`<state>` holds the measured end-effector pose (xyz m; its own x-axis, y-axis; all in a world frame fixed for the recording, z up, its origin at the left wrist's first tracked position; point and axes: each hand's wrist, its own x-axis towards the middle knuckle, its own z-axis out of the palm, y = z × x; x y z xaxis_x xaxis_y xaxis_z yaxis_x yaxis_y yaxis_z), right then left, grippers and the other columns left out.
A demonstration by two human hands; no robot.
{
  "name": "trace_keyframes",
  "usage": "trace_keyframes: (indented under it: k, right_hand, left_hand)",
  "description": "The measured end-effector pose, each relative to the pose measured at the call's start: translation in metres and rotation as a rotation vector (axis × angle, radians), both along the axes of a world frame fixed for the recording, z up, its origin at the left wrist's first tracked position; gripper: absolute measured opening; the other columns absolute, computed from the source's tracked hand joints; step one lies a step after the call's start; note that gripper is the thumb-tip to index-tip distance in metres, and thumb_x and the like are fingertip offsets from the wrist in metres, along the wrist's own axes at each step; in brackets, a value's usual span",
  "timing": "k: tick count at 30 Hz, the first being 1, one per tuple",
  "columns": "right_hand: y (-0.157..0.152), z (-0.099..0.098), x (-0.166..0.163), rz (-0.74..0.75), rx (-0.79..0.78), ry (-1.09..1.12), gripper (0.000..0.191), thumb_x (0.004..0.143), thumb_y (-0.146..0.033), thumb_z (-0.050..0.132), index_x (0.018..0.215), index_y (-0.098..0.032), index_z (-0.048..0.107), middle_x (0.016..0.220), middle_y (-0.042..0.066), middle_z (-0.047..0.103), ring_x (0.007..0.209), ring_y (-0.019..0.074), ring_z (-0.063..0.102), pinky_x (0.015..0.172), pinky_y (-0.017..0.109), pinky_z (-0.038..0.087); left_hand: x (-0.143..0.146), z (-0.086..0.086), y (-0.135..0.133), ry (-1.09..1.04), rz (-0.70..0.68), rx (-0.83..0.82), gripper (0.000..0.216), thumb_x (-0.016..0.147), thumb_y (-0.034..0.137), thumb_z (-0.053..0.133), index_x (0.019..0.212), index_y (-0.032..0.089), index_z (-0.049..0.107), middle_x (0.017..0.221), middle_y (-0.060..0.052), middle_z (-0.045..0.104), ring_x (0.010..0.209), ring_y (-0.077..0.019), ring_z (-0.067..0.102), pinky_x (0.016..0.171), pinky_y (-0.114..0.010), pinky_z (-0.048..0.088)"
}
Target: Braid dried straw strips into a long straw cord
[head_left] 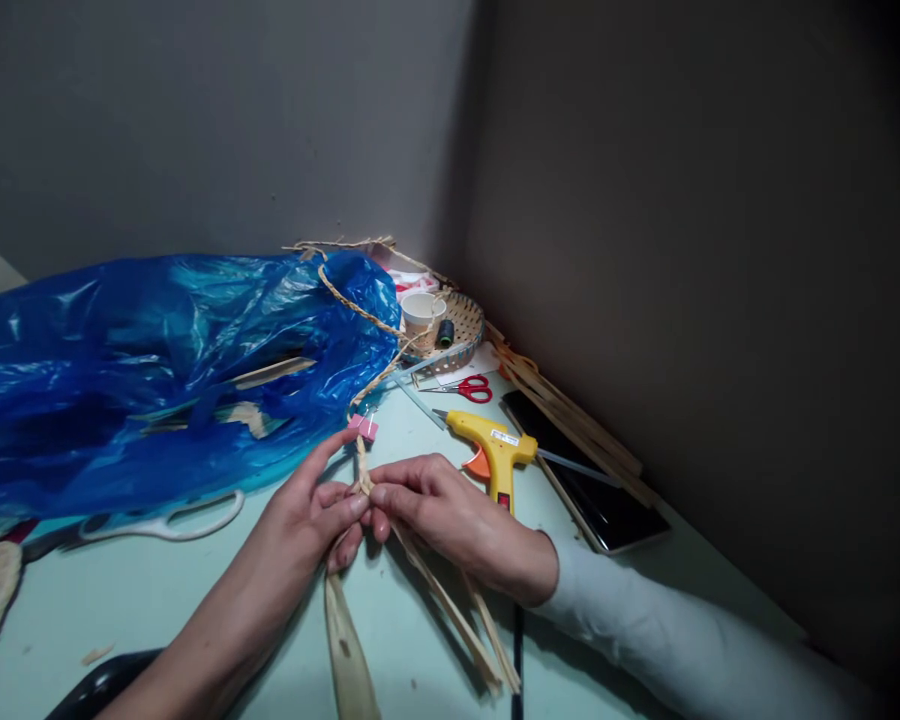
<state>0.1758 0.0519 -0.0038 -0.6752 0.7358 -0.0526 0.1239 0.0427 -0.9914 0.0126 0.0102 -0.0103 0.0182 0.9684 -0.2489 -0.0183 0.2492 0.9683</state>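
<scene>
I have both hands together over the pale green table (157, 600), pinched on the same spot of a braid of dried leaf strips (360, 470). My left hand (307, 520) comes in from below with the forefinger stretched out toward the pink binder clip (363, 427) and the thumb and other fingers closed on the braid; my right hand (450, 520) meets it from the other side, fingertips clamped just where the plaited part ends. Beyond the clip the finished braid runs up over the blue plastic bag (142, 380) toward the small woven basket (461, 330). Toward me the loose strips (450, 610) fan out across the table, one broad strip (349, 650) lying apart from the thinner ones.

I judge this material light and dry: stiff along its length, yet likely to crack or split if I fold it sharply, and smooth enough to slip loose once the tension goes. So the place to hold seems to be right at the last crossing, close and firm with the fingertips, not further down the free ends. The clip looks to anchor the done part, so I can pull gently against it.

The yellow glue gun (495, 450) lies just beside my right hand, red scissors (469, 388) beyond it, a dark phone (592, 480) near the wall
</scene>
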Motion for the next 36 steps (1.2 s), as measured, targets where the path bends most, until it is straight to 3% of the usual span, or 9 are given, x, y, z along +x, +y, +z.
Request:
trace_keyframes:
  k: [3,7,14,21,27,32,36]
  right_hand:
    - [0.001,0.000,0.004,-0.012,0.179,-0.118,0.030,0.095,-0.020,0.044,0.068,-0.015,0.058,0.067,-0.001,0.060,0.065,0.0103,0.054,0.067,0.021,0.039]
    - [0.000,0.001,0.006,0.002,0.255,-0.195,0.029,0.095,-0.020,0.044,0.076,-0.016,0.064,0.065,-0.002,0.059,0.062,0.0094,0.053,0.063,0.020,0.037]
    - [-0.009,0.003,0.002,-0.053,0.376,-0.306,0.025,0.093,-0.015,0.045,0.076,-0.016,0.063,0.066,0.000,0.066,0.061,0.0103,0.057,0.064,0.021,0.038]
    - [-0.013,0.007,0.003,-0.067,0.387,-0.394,0.020,0.094,-0.017,0.047,0.081,-0.015,0.061,0.069,0.003,0.068,0.064,0.0128,0.060,0.064,0.022,0.039]
    - [-0.001,0.004,0.007,0.034,0.352,-0.275,0.024,0.096,-0.018,0.046,0.082,-0.015,0.065,0.072,0.001,0.071,0.067,0.0116,0.061,0.069,0.020,0.040]
    - [0.006,0.007,0.011,0.118,0.270,-0.227,0.026,0.096,-0.018,0.046,0.086,-0.014,0.070,0.073,0.001,0.070,0.064,0.0097,0.056,0.066,0.019,0.038]
    - [0.008,0.014,0.015,0.121,0.287,-0.321,0.027,0.096,-0.018,0.048,0.088,-0.015,0.074,0.056,-0.003,0.058,0.055,0.0093,0.047,0.061,0.021,0.033]
  left_hand:
    - [-0.001,0.001,-0.001,0.043,0.032,-0.016,0.068,0.073,0.036,0.072,0.129,0.017,0.037,0.055,0.004,0.065,0.038,-0.0085,0.043,0.040,-0.021,0.033]
    - [-0.002,0.002,-0.002,0.053,0.028,-0.038,0.043,0.074,0.039,0.069,0.104,0.017,0.047,0.046,0.007,0.058,0.039,-0.0089,0.044,0.041,-0.020,0.034]
    - [0.003,-0.002,-0.005,0.082,0.087,-0.014,0.038,0.076,0.043,0.068,0.101,0.022,0.049,0.050,0.011,0.053,0.040,-0.0066,0.038,0.041,-0.019,0.027]
    - [0.001,-0.004,-0.008,0.302,0.048,0.010,0.025,0.082,0.044,0.064,0.088,0.020,0.059,0.063,0.004,0.060,0.053,-0.0092,0.043,0.048,-0.020,0.031]
    - [0.002,0.004,0.001,0.091,0.116,-0.182,0.041,0.057,0.047,0.082,0.071,0.014,0.062,0.051,0.006,0.052,0.043,-0.0040,0.033,0.042,-0.017,0.019]
    - [-0.002,0.001,0.004,0.009,0.049,-0.199,0.037,0.064,0.045,0.080,0.070,0.013,0.062,0.047,0.009,0.046,0.038,-0.0005,0.022,0.040,-0.018,0.011]
    - [-0.002,0.000,0.004,0.019,0.045,-0.181,0.032,0.067,0.041,0.079,0.073,0.014,0.061,0.049,0.008,0.049,0.038,-0.0006,0.023,0.040,-0.018,0.012]
